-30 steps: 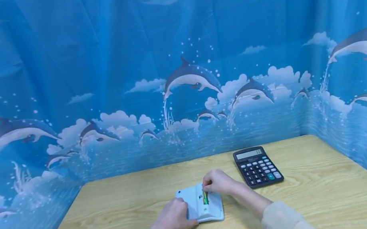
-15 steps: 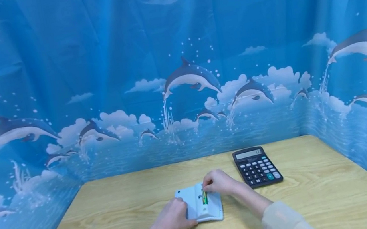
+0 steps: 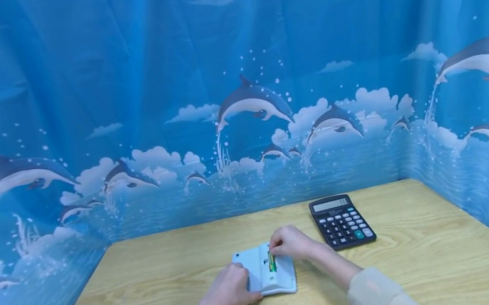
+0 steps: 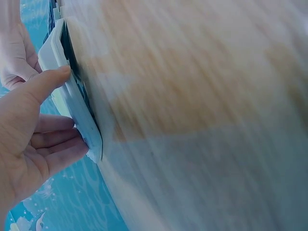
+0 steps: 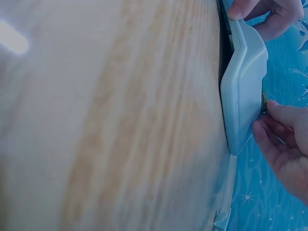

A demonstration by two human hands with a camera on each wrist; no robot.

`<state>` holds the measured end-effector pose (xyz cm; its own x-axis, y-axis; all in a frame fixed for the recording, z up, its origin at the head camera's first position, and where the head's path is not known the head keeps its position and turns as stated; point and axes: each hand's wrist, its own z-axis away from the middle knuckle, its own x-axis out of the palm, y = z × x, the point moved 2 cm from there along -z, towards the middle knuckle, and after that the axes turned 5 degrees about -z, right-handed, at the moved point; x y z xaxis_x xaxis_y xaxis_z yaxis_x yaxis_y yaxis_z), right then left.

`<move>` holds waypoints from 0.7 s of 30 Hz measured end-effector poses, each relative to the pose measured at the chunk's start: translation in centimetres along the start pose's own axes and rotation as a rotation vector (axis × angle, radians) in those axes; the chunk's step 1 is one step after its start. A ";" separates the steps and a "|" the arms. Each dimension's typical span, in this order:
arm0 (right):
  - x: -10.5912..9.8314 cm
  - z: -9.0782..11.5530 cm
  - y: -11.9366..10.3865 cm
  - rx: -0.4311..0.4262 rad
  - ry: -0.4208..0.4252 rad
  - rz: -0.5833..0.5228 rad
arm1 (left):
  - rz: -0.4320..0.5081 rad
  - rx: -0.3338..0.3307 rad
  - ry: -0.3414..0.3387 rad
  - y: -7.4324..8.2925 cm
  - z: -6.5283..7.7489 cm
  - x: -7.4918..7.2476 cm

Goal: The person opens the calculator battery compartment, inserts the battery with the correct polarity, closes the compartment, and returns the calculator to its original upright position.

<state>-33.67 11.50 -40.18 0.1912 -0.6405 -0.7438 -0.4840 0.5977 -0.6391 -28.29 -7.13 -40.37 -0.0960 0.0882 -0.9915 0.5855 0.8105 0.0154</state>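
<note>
A light blue calculator (image 3: pixel 254 270) lies back side up on the table, its battery slot uncovered. A green battery (image 3: pixel 271 263) sits in that slot, seen from above in the head view. Along the left edge my left hand (image 3: pixel 231 288) grips the casing; in the left wrist view its thumb lies over the near edge and its fingers curl at the far side. My right hand (image 3: pixel 292 243) pinches the battery's far end between thumb and index finger; only a sliver of the battery (image 5: pixel 263 98) shows in the right wrist view. The calculator's keys are hidden underneath.
A black calculator (image 3: pixel 342 221) lies face up at the back right, just beyond the right forearm. The wooden table (image 3: pixel 158 275) is bordered behind and at the sides by a blue dolphin-print curtain (image 3: pixel 145 109).
Both hands keep their places on the light blue calculator and the battery. The head view has shifted very slightly; nothing else visibly moves.
</note>
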 end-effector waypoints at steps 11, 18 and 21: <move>-0.3 0.0 -0.5 -0.050 -0.029 0.077 | -0.013 -0.025 0.004 -0.1 -0.1 -0.2; -0.1 0.4 -0.8 -0.128 -0.037 0.163 | -0.018 -0.019 0.008 0.0 0.0 0.0; -0.1 0.4 -0.9 -0.153 -0.039 0.196 | -0.024 0.002 0.036 0.1 0.1 0.1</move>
<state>-32.88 11.23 -39.67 0.1124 -0.4984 -0.8597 -0.6381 0.6270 -0.4469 -28.16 -7.14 -40.51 -0.1388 0.0891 -0.9863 0.5843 0.8115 -0.0089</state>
